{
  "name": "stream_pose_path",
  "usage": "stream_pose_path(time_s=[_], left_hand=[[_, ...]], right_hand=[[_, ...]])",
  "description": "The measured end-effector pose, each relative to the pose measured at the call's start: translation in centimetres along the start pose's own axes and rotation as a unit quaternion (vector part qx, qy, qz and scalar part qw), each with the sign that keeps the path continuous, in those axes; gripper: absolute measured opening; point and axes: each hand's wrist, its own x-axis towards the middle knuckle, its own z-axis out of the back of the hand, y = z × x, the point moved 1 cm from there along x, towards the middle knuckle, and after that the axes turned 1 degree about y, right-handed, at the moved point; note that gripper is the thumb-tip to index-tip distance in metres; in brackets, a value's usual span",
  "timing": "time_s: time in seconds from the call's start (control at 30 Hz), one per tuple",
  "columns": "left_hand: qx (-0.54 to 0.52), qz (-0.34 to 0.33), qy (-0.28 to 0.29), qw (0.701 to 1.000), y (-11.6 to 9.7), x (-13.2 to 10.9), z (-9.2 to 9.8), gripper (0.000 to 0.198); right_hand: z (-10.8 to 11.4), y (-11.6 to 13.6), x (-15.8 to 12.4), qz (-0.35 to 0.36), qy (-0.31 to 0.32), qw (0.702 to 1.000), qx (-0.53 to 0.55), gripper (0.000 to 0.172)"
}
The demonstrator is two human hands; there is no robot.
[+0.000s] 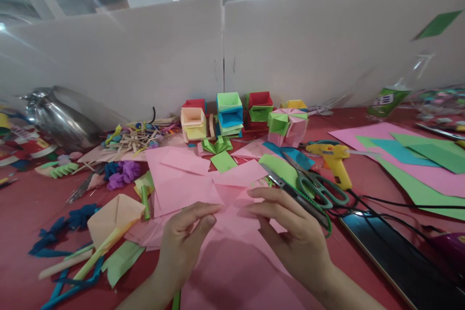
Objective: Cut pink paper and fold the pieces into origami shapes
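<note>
Between my two hands is a piece of pink paper (234,198), partly folded and blending into the pink sheets beneath it. My left hand (185,232) pinches its left edge between thumb and fingers. At the right edge, the curved fingertips of my right hand (296,232) grip the same paper, the thumb lower down. A large pink sheet (236,271) lies under both hands, and further pink sheets (181,179) are just beyond. Near my right hand lie a black-and-green utility knife (298,196) and green-handled scissors (316,186).
Folded paper boxes (229,116) stand along the white partition (152,58). A yellow glue gun (336,162) and a phone (392,261) lie right, with black cables. Coloured sheets (410,155) and a glass bottle (395,92) are farther right. Paper flowers (125,174) and a metal jug (60,118) stand left.
</note>
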Motion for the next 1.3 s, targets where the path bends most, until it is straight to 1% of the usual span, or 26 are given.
stream_pose_path(time_s=[0.1,0.17,0.27,0.4,0.47,0.53,0.6,0.7,0.77,0.87,0.97,1.03,1.1,1.13,1.2,1.27,1.3], left_hand=[[0.011,-0.053,0.046,0.997,0.5,0.0,0.3,0.019],[0.009,-0.091,0.072,0.993,0.8,0.0,0.5,0.029],[0.000,-0.138,0.078,0.987,1.2,0.1,0.7,0.042],[-0.003,-0.165,0.097,0.982,1.2,0.2,0.8,0.039],[-0.010,-0.167,0.103,0.980,1.0,0.3,0.8,0.039],[-0.011,-0.164,0.099,0.981,0.8,0.3,0.8,0.036],[-0.013,-0.150,0.093,0.984,0.7,0.3,0.8,0.031],[-0.033,-0.093,0.074,0.992,0.5,0.2,0.5,0.020],[-0.056,-0.048,0.052,0.996,0.4,0.1,0.2,0.013],[-0.078,0.006,0.015,0.997,0.4,-0.3,-0.3,0.008],[-0.094,0.074,-0.006,0.993,0.5,-0.7,-0.7,0.004],[-0.105,0.119,-0.016,0.987,0.8,-0.9,-0.9,0.008],[-0.111,0.142,-0.023,0.983,1.0,-1.0,-1.1,0.012],[-0.114,0.145,-0.027,0.982,1.1,-1.0,-1.1,0.014],[-0.122,0.147,-0.033,0.981,1.1,-1.0,-1.3,0.016],[-0.144,0.156,-0.037,0.976,1.2,-0.9,-1.5,0.021],[-0.162,0.164,-0.036,0.972,1.2,-0.9,-1.6,0.025]], right_hand=[[0.1,-0.1,0.0,0.013,0.023,0.999,0.028,0.029],[0.1,-0.3,0.0,0.008,0.024,0.998,0.049,0.031],[0.1,-0.4,0.0,-0.007,0.012,0.997,0.078,0.028],[0.0,-0.5,0.0,-0.009,0.012,0.994,0.111,0.027],[0.1,-0.4,0.1,-0.003,0.020,0.993,0.117,0.026],[0.1,-0.4,0.2,0.003,0.025,0.992,0.121,0.022],[0.1,-0.3,0.2,-0.004,0.022,0.992,0.125,0.014],[0.0,-0.3,0.1,-0.054,0.018,0.990,0.132,0.007],[-0.2,-0.3,-0.1,-0.095,0.025,0.986,0.138,0.008],[-0.7,-0.4,-0.4,-0.142,0.033,0.978,0.152,0.014],[-1.3,-0.6,-0.6,-0.198,0.029,0.962,0.187,0.013],[-1.8,-0.8,-0.8,-0.250,0.014,0.945,0.212,0.009],[-2.2,-1.1,-1.0,-0.293,0.006,0.928,0.229,0.007],[-2.4,-1.2,-1.1,-0.302,0.007,0.923,0.238,0.012],[-2.6,-1.3,-1.3,-0.301,0.017,0.920,0.249,0.024],[-2.6,-1.4,-1.4,-0.289,0.025,0.925,0.246,0.034],[-2.6,-1.3,-1.4,-0.282,0.026,0.929,0.236,0.036]])
